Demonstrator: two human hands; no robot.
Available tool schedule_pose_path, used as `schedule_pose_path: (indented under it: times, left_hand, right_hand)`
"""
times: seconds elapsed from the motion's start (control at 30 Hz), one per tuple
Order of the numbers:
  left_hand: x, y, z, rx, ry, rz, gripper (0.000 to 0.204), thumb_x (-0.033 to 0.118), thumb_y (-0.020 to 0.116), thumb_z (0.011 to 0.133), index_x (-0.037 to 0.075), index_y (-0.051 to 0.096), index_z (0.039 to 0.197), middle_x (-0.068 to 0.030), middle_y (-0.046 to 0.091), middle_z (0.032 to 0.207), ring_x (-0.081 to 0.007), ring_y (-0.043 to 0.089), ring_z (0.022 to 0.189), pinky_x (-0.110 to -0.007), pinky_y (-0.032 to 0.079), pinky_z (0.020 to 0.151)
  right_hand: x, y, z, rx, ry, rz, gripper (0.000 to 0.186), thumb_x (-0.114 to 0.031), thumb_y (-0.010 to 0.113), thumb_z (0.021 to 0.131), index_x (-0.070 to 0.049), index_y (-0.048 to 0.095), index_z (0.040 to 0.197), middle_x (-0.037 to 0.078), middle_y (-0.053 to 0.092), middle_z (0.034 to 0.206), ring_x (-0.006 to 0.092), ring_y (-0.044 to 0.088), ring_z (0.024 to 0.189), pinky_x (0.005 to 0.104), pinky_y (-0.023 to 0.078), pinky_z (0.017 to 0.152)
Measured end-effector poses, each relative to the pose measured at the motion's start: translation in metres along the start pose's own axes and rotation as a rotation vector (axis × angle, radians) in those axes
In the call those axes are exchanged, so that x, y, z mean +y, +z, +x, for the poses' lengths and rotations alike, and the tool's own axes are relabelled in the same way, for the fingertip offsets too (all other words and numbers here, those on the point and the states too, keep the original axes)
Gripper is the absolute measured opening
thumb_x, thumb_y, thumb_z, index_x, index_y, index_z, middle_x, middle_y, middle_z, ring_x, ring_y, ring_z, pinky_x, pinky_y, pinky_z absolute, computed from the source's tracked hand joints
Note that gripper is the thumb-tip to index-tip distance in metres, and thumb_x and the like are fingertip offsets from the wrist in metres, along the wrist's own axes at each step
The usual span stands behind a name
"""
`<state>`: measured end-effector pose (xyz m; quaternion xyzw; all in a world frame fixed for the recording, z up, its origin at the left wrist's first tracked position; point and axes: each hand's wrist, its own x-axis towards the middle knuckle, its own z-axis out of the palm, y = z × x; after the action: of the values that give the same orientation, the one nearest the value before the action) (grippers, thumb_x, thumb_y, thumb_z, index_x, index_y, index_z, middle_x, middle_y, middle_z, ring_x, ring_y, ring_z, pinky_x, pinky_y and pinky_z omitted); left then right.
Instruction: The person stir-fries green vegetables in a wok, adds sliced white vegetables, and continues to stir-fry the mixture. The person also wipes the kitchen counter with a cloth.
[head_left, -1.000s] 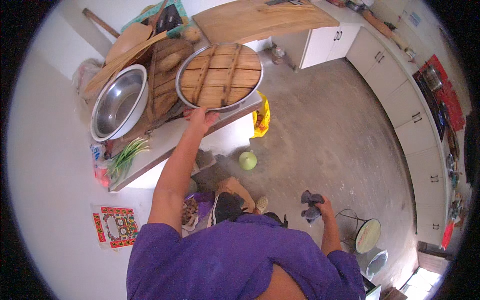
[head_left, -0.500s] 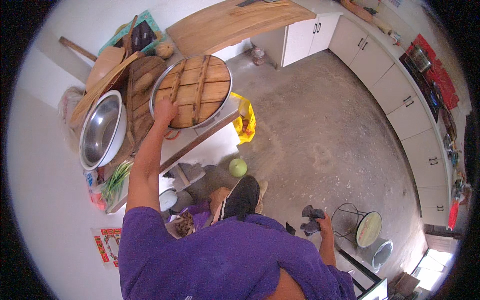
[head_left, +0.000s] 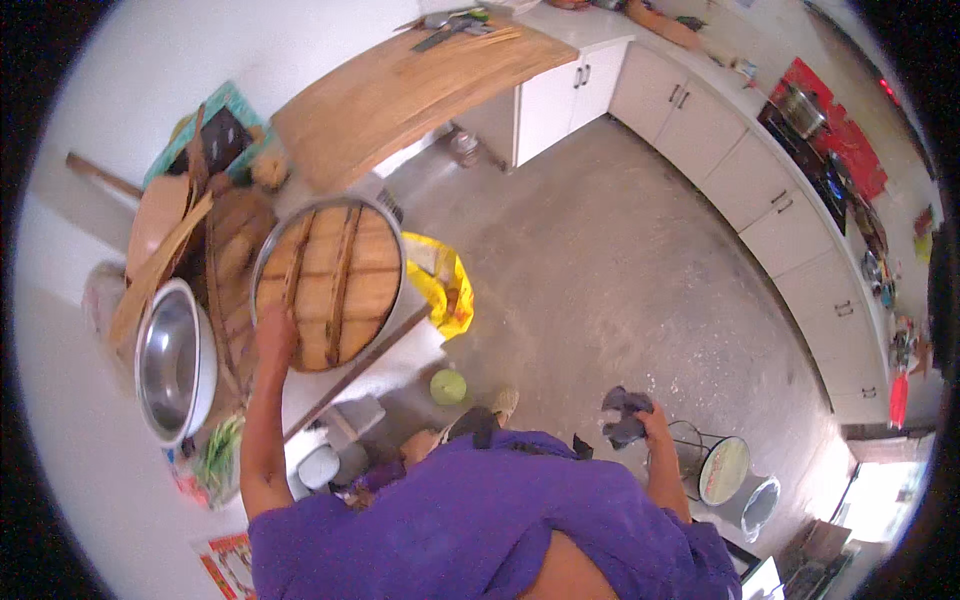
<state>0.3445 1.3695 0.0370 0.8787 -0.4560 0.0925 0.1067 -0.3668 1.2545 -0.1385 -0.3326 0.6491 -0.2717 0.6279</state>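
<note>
My left hand (head_left: 276,335) is closed around the near end of a batten on a round wooden lid (head_left: 368,290). The lid lies over a wide metal basin (head_left: 401,305), whose rim shows around it, on a table at the left. Motion slightly blurs these fingers. Out to the right, above the floor, my right hand (head_left: 657,422) grips a crumpled dark grey cloth (head_left: 624,415).
Left of the lid stands a steel basin (head_left: 172,362) near green onions (head_left: 218,458). A yellow bag (head_left: 455,300) hangs by the table, with a pale green round vegetable (head_left: 448,387) below. A stool (head_left: 723,470) and bin (head_left: 761,507) stand right. Beyond lies a wooden board (head_left: 420,90).
The view has shifted, so the table and lid appear lower and farther left. My left hand stays on the lid, and my right hand still holds the cloth.
</note>
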Motion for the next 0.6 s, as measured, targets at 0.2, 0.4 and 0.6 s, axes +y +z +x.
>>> schedule_pose_path:
  times: [0.2, 0.4, 0.6]
  left_hand:
    - [0.03, -0.014, 0.0, -0.032, -0.061, 0.076, 0.021, 0.021, 0.048, 0.086, 0.001, 0.051, 0.09, -0.0205, 0.055, 0.083, -0.0385, 0.053, 0.077, -0.047, 0.042, 0.065]
    - [0.01, 0.023, 0.001, 0.089, -0.154, 0.376, 0.023, 0.024, 0.049, 0.086, 0.003, 0.051, 0.093, -0.0181, 0.056, 0.088, -0.0358, 0.055, 0.079, -0.044, 0.044, 0.066]
    - [0.108, -0.021, 0.054, 0.139, -0.182, 0.344, 0.043, 0.024, 0.051, 0.084, 0.0, 0.045, 0.119, -0.0221, 0.048, 0.118, -0.037, 0.047, 0.107, -0.042, 0.038, 0.093]
  right_hand:
    - [-0.074, 0.014, 0.051, 0.02, -0.074, 0.069, 0.043, 0.002, 0.057, 0.066, -0.002, 0.052, 0.108, 0.008, 0.058, 0.094, 0.0189, 0.057, 0.083, 0.031, 0.047, 0.073]
    - [-0.113, -0.007, 0.074, -0.036, -0.113, 0.291, 0.044, 0.003, 0.056, 0.068, -0.001, 0.05, 0.112, 0.008, 0.058, 0.096, 0.0205, 0.058, 0.085, 0.0323, 0.048, 0.075]
    - [-0.182, -0.078, 0.078, 0.022, -0.233, 0.496, 0.039, 0.0, 0.057, 0.073, -0.002, 0.049, 0.112, 0.01, 0.058, 0.102, 0.0207, 0.058, 0.089, 0.0348, 0.05, 0.075]
